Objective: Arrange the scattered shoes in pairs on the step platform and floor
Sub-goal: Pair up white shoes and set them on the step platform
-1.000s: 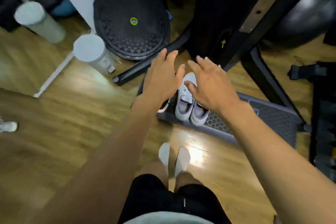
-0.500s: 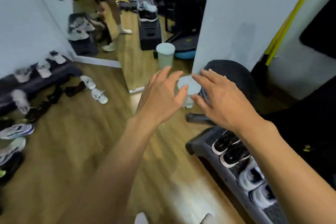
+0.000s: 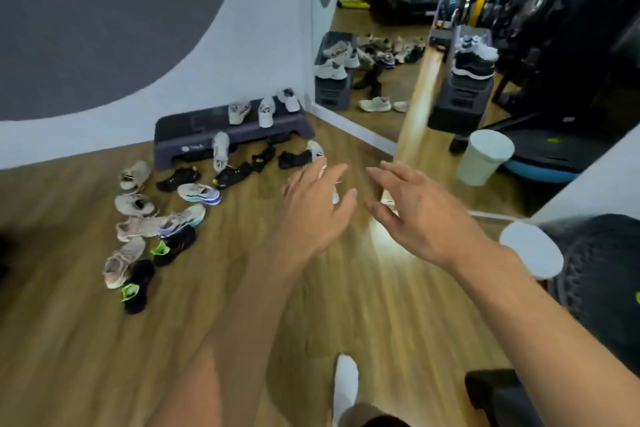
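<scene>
Head view: both my hands are out in front of me and hold nothing. The left hand (image 3: 311,208) and the right hand (image 3: 422,215) hover above the wood floor (image 3: 242,305), palms down, fingers (image 3: 325,177) spread and loosely bent. I judge that I am between shoes, going for the next pick, with most of the pairing not yet done.

The scattered shoes (image 3: 156,218) lie to the far left of my hands, in a loose heap in front of the step platform (image 3: 187,135), which sits against the wall (image 3: 242,45). 3 pale shoes (image 3: 266,111) stand on the platform's right half, and a white shoe (image 3: 221,151) leans on its front edge. Black shoes (image 3: 178,178) lie just before it. A blue-and-white shoe (image 3: 199,193), pinkish ones and black ones with green tabs lie nearer.

The next move calls for spotting 2 that match, reaching down and left, taking 1 in each hand, and setting them side by side with toes the same way.

A mirror (image 3: 381,55) at the far right reflects the platform and shoes. A white bin (image 3: 485,158) stands to the right, with dark gym gear behind it. Motion blur hides finer detail.
</scene>
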{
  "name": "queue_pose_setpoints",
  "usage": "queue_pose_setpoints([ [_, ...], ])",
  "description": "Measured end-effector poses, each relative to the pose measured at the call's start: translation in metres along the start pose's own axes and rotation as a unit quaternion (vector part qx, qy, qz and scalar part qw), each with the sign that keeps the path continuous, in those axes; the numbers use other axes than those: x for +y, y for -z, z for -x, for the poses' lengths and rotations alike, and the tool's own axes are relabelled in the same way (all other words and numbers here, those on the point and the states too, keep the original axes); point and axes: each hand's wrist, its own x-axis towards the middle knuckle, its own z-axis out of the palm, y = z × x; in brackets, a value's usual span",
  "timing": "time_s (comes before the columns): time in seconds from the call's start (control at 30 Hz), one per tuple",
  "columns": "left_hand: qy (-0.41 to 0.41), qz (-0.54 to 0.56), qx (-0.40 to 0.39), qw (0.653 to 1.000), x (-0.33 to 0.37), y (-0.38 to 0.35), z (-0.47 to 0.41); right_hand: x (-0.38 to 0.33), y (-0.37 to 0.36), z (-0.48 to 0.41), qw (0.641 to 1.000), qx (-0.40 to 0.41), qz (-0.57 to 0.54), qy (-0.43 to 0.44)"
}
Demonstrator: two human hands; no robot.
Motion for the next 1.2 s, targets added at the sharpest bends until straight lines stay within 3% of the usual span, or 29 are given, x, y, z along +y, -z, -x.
queue_pose_setpoints([
  [0.13, 0.064, -0.003, 0.006, 0.998, -0.042, 0.0, -0.051, 0.006, -0.027, -0.081, 0.998, -0.048, -0.016, 0.03],
  [0.47, 0.205, 0.024, -0.046, 0.977, -0.13, -0.029, -0.191, 0.046, -0.093, -0.249, 0.99, -0.135, -0.037, -0.026],
  [0.8, 0.23, 0.131, -0.142, 0.954, -0.226, -0.066, -0.355, 0.066, -0.146, -0.416, 0.981, -0.15, -0.091, -0.081],
  [1.07, 0.235, 0.108, -0.178, 0.95, -0.271, -0.107, -0.495, 0.107, -0.18, -0.542, 0.97, -0.145, -0.134, -0.139],
  [1.2, 0.231, 0.123, -0.204, 0.943, -0.313, -0.161, -0.567, 0.145, -0.232, -0.609, 0.969, -0.142, -0.132, -0.152],
])
